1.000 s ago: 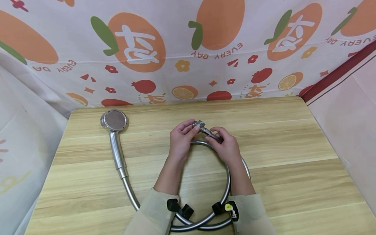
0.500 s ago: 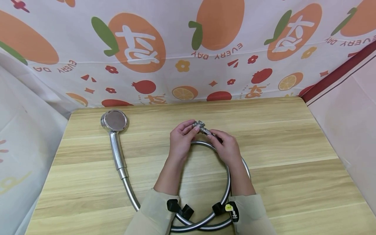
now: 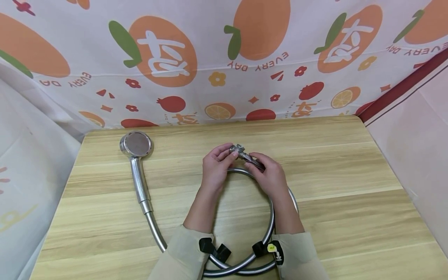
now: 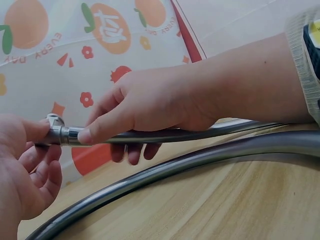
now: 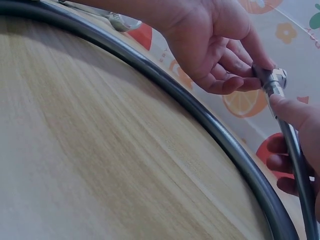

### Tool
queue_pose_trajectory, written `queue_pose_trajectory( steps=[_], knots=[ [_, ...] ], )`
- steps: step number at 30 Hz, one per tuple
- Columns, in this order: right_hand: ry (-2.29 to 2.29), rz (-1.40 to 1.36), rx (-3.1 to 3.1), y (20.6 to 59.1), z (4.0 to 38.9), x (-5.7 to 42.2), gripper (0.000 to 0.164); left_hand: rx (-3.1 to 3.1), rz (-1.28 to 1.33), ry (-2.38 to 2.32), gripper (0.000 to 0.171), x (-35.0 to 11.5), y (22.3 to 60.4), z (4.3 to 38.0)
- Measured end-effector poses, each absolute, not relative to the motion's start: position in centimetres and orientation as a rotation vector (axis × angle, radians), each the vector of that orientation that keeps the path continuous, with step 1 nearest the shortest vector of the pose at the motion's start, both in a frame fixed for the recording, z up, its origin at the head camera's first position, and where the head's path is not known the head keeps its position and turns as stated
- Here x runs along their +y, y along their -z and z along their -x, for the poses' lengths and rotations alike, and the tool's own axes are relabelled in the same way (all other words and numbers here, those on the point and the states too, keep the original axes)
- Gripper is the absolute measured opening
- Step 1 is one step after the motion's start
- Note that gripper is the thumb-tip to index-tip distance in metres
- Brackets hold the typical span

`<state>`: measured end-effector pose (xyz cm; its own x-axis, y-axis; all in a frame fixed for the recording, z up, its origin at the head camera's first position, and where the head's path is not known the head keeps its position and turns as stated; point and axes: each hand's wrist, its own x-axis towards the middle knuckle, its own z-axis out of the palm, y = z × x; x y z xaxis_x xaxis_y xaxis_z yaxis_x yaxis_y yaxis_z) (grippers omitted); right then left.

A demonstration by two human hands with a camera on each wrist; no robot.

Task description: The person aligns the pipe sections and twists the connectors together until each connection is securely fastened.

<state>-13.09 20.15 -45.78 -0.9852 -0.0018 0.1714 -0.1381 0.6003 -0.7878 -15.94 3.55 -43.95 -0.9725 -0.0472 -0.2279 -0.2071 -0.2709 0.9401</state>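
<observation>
Above the wooden table (image 3: 350,167), my left hand (image 3: 214,169) pinches a small silver metal fitting (image 3: 238,148) between thumb and fingers. My right hand (image 3: 270,175) grips the end of a silver shower hose (image 3: 272,219) just beside it. In the left wrist view, the hose's end collar (image 4: 73,135) meets the fitting in line; how far the two are joined cannot be told. The right wrist view shows the right thumb lying along the collar, close to the fitting (image 5: 275,79). A chrome shower head (image 3: 137,144) lies at the left, with hose running from its handle.
Loops of hose lie under and between both forearms, crossing near the front edge. Black bands with small devices (image 3: 276,251) sit on the sleeves. A fruit-print curtain (image 3: 217,46) hangs behind the table, and a pale panel (image 3: 413,128) stands at the right.
The right fingers shift a little along the hose end, toward the fitting and then back again. The left hand stays on the fitting, and the shower head has not moved.
</observation>
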Motion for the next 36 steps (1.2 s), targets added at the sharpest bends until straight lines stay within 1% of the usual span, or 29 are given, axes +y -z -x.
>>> queue_pose_trajectory(
  steps=[6, 16, 25, 32, 36],
  knots=[
    [-1.333, -0.119, -2.654, 45.76, 13.17, 19.96, 0.031, 1.811, 0.306, -2.395, 0.036, 3.58, 44.15, 16.01],
    [-1.353, -0.115, -2.690, 45.75, 13.11, 20.01, 0.026, 1.806, 0.281, -2.391, 0.032, 3.52, 44.03, 15.89],
    [-1.350, -0.066, -2.761, 45.70, 13.06, 19.93, 0.032, 1.805, 0.279, -2.372, 0.030, 3.45, 44.12, 15.87],
    [-1.368, -0.080, -2.693, 45.75, 13.04, 19.89, 0.043, 1.793, 0.266, -2.384, 0.034, 3.47, 44.03, 15.81],
    [-1.334, -0.135, -2.651, 45.69, 13.05, 19.91, 0.035, 1.786, 0.274, -2.391, 0.035, 3.50, 44.18, 15.89]
  ],
)
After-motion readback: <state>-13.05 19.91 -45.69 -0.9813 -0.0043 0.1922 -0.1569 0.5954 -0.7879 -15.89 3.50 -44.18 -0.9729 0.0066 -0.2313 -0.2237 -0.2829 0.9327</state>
